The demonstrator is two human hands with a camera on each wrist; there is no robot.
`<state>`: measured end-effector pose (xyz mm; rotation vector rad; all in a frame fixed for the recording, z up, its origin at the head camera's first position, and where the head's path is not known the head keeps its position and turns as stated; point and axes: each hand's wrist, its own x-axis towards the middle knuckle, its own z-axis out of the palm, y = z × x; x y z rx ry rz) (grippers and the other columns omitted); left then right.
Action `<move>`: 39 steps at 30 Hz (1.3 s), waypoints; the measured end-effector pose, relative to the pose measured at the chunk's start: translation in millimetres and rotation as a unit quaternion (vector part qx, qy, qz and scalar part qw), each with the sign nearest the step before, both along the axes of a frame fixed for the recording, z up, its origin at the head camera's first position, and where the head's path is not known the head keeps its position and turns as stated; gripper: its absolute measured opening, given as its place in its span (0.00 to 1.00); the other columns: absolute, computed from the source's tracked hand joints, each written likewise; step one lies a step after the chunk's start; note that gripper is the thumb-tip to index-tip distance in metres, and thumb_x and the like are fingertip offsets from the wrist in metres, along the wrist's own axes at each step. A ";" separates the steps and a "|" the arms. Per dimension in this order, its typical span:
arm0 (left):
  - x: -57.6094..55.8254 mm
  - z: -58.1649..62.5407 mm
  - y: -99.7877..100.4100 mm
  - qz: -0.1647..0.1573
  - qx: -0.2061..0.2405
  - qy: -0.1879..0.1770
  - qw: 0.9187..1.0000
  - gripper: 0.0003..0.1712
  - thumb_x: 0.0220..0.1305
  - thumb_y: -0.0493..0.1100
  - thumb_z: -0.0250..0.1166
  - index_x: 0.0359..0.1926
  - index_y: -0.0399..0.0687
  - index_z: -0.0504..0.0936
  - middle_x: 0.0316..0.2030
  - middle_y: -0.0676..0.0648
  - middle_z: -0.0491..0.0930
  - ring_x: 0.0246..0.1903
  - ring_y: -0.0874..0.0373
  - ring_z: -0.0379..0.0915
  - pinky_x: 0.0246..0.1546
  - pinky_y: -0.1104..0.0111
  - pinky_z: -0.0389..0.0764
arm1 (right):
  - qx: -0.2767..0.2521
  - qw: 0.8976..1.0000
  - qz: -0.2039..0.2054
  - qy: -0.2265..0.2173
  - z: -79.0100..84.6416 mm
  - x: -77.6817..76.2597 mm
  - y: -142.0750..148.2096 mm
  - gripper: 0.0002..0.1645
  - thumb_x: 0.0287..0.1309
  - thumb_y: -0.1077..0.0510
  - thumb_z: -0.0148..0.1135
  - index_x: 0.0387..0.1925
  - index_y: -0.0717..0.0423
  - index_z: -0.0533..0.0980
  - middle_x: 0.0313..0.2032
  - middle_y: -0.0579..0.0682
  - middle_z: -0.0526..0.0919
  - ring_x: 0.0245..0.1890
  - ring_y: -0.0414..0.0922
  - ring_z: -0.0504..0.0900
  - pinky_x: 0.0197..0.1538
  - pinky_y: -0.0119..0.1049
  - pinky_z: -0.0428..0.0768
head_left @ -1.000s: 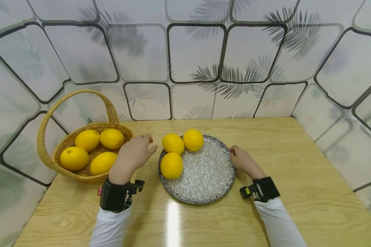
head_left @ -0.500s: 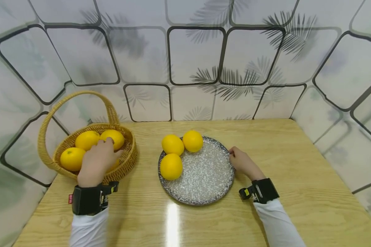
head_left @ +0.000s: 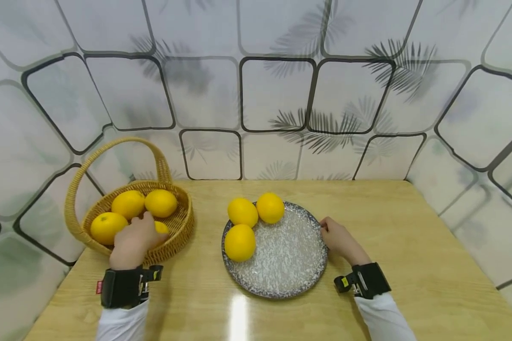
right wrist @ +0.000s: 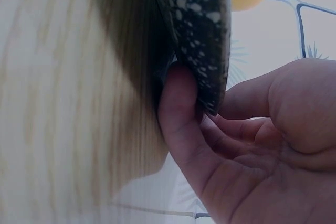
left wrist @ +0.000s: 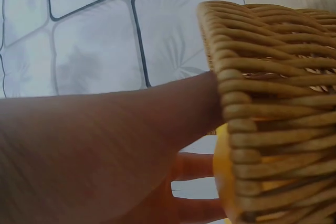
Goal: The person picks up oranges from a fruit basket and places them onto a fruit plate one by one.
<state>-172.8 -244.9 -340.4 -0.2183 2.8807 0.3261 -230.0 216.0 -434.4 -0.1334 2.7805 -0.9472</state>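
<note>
My left hand (head_left: 132,241) reaches down into a wicker basket (head_left: 183,237) and holds the near-right yellow orange (head_left: 161,228). The left wrist view shows fingers (left wrist: 194,166) against that orange (left wrist: 224,169), while the thumb passes behind the woven rim and is partly hidden. A round speckled grey plate (head_left: 290,255) lies in the middle of the table, with three yellow oranges (head_left: 240,242) grouped on its left side. At the plate's right edge, my right hand (head_left: 339,240) pinches the dark rim (right wrist: 202,40), one finger underneath and the thumb on the upper side.
Further yellow oranges (head_left: 128,204) lie in the basket, whose tall arched handle (head_left: 123,140) rises above them. A patterned wall (head_left: 269,156) borders the wooden table (head_left: 409,265) at the back and sides.
My left hand has moved left from beside the plate into the basket and lowered onto an orange. The right hand stays at the plate's rim. The head view has tilted up slightly.
</note>
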 end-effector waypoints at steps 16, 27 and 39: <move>0.3 -13.0 -2.7 0.017 0.021 -0.015 1.000 0.52 0.68 0.55 0.56 0.73 0.16 0.47 0.62 0.12 0.62 0.59 0.20 0.68 0.55 0.36 0.76 | -0.006 1.000 -0.011 -0.008 -1.8 1.9 1.9 0.19 0.76 0.61 0.41 0.57 0.70 0.69 0.44 0.63 0.80 0.34 0.49 0.75 0.34 0.37 0.73; -0.2 -17.0 -0.8 0.036 0.012 -0.011 0.999 0.50 0.71 0.60 0.56 0.73 0.23 0.51 0.59 0.11 0.63 0.53 0.20 0.73 0.47 0.37 0.79 | -0.012 1.000 -0.003 0.001 -2.2 2.8 -0.6 0.17 0.75 0.61 0.43 0.55 0.69 0.70 0.41 0.61 0.80 0.34 0.48 0.75 0.35 0.37 0.73; -0.6 -13.7 2.8 0.020 0.001 -0.001 1.000 0.43 0.70 0.55 0.58 0.72 0.30 0.57 0.59 0.12 0.63 0.55 0.20 0.70 0.47 0.34 0.76 | -0.019 1.000 -0.004 0.003 -0.9 3.1 -0.4 0.18 0.75 0.61 0.41 0.55 0.70 0.70 0.41 0.62 0.80 0.34 0.48 0.75 0.34 0.37 0.72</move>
